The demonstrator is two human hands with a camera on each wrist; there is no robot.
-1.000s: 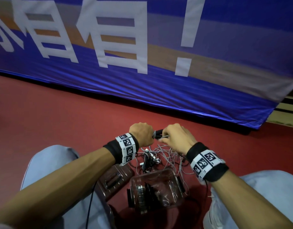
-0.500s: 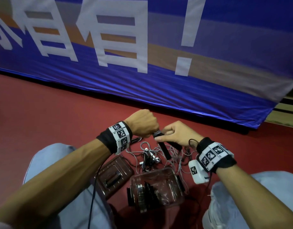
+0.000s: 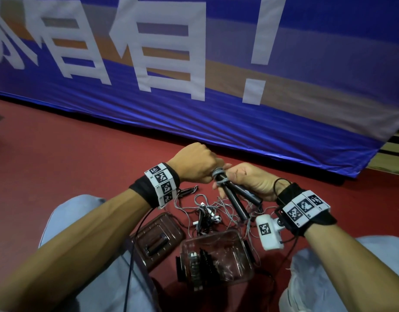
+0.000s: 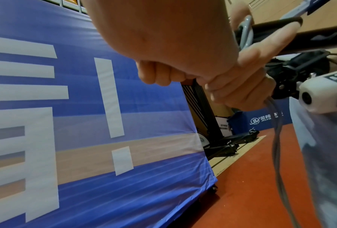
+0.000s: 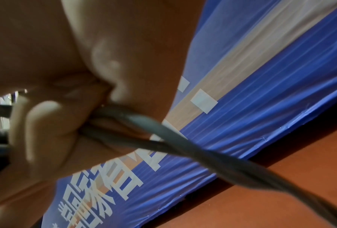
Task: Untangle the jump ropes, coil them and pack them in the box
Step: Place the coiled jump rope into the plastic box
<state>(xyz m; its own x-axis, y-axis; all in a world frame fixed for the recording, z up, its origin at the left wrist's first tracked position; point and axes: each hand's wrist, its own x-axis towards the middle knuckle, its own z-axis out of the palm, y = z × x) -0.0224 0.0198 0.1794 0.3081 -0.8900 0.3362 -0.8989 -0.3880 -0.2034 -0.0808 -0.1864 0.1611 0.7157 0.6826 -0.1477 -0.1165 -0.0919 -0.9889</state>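
Note:
My right hand (image 3: 245,181) lies palm up and grips a pair of black jump-rope handles (image 3: 236,199) that point down toward me. Grey cord (image 3: 219,176) is wound round the handles' top end. My left hand (image 3: 194,164) is fisted beside that end and grips the cord. In the left wrist view the cord (image 4: 277,138) hangs down from the hands to the floor. The right wrist view shows twisted grey cord (image 5: 163,135) running out from between my fingers (image 5: 46,123). More tangled ropes (image 3: 207,212) lie on the floor below the hands. The clear box (image 3: 243,242) holds coiled ropes.
The box lid (image 3: 158,235) lies upside down to the left of the box, between my knees. A blue banner (image 3: 194,109) stands close behind on the red floor (image 3: 58,154). My right wrist camera (image 3: 269,230) hangs just over the box's right edge.
Both hands have risen away from the pile. My right hand turned palm up, so the two handles now show. The left hand has moved left and up with the cord.

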